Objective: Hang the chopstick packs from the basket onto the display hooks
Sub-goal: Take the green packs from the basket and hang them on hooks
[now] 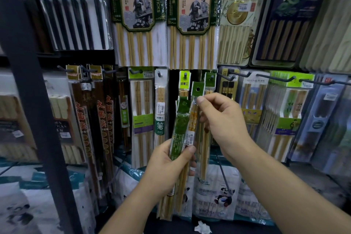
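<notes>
Green-headed chopstick packs [180, 125] sit bundled in my left hand [167, 159], its fingers [190, 149] curled round them, while my right hand [224, 119] pinches one pack [197, 89] upward, punched hole ready for the display hook [185, 76] at eleven o'clock.

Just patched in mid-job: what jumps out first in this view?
Two hands at centre: the left hand grips a bundle of green-labelled packs, while the right hand pinches a single pack by its top below the display hooks. Above, two large bamboo chopstick packs dominate the top centre.
</notes>
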